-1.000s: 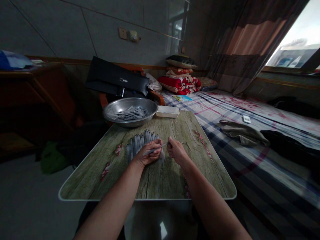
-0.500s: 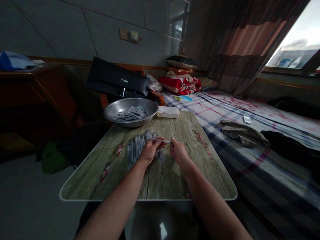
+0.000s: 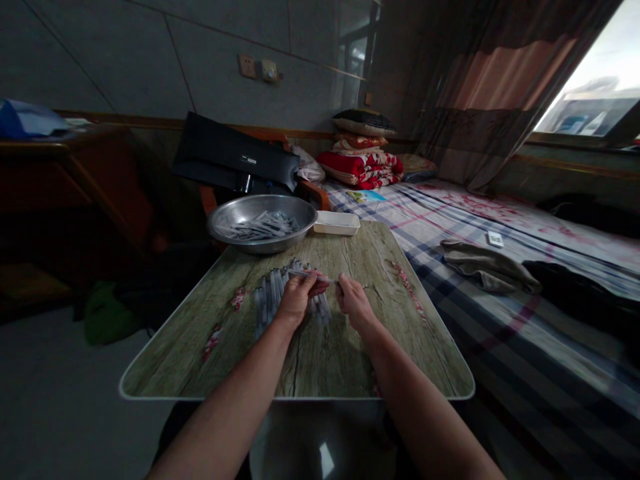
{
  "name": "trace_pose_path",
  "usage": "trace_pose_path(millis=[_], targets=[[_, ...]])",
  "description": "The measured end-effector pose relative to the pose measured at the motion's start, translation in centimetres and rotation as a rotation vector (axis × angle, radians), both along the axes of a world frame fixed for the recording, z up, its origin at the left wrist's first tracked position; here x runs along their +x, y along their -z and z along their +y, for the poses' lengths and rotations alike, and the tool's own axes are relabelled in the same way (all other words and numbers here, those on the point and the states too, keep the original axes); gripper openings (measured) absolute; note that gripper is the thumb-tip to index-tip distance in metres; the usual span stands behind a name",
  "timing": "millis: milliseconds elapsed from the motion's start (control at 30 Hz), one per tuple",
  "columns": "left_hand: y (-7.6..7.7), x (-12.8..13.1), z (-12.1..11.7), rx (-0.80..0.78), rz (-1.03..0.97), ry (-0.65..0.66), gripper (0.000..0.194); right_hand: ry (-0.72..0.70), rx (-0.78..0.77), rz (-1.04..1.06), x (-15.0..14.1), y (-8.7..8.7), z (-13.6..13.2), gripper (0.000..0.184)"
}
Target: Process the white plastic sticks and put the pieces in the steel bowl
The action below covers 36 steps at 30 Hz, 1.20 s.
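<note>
My left hand [image 3: 298, 299] is closed around a thin, pale pen [image 3: 326, 280], held roughly level above the table. One end of the pen sticks out to the left past my thumb. At its other end, the fingers of my right hand [image 3: 354, 301] are pinched together on the tip; any small part in them is hidden. Under and beside my left hand lies a row of similar clear pens [image 3: 271, 293] with dark ends, side by side on the wood-patterned table [image 3: 400, 353]. My left hand covers part of this row.
At the table's far left corner stands a metal basin [image 3: 215, 230] with many more pens inside. A white plastic tray [image 3: 337, 225] sits right of it. Behind is a black monitor [image 3: 225, 157]. A bed with a checked sheet [image 3: 425, 220] borders the right side.
The pen has shifted left in my left hand, so more of it shows beyond the thumb. My right hand has moved slightly left. The row of pens and the basin look the same.
</note>
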State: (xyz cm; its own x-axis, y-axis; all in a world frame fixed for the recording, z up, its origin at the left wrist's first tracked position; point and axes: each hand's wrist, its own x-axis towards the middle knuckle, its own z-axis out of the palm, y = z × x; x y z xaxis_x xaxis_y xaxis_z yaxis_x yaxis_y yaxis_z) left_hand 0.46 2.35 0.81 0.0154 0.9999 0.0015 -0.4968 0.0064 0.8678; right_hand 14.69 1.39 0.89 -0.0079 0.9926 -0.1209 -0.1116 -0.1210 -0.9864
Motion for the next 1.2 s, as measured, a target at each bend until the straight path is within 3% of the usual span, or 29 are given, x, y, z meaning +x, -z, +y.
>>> trace_pose_path(millis=[267,433,600,833,1033,1200], targets=[[0.23,-0.05,0.21,-0.005,-0.009,-0.039,0.041,-0.028,-0.027,0.168,-0.3,-0.39,-0.33,0.028],[0.14,-0.02,0.11,0.011,0.001,-0.024,0.039,-0.036,-0.041,0.099,-0.11,-0.25,-0.26,0.041],[0.07,-0.08,0.06,0.014,-0.006,-0.045,0.041,-0.043,-0.012,0.219,-0.18,-0.57,-0.37,0.031],[0.13,-0.07,0.05,0.022,0.012,-0.035,0.04,-0.066,-0.068,0.159,-0.16,-0.3,-0.32,0.045],[0.11,-0.15,0.18,0.016,0.005,-0.06,0.043,-0.061,-0.057,0.279,-0.3,-0.77,-0.51,0.038],[-0.06,-0.06,0.02,0.012,0.012,-0.052,0.041,-0.079,-0.116,0.224,-0.18,-0.3,-0.29,0.047]])
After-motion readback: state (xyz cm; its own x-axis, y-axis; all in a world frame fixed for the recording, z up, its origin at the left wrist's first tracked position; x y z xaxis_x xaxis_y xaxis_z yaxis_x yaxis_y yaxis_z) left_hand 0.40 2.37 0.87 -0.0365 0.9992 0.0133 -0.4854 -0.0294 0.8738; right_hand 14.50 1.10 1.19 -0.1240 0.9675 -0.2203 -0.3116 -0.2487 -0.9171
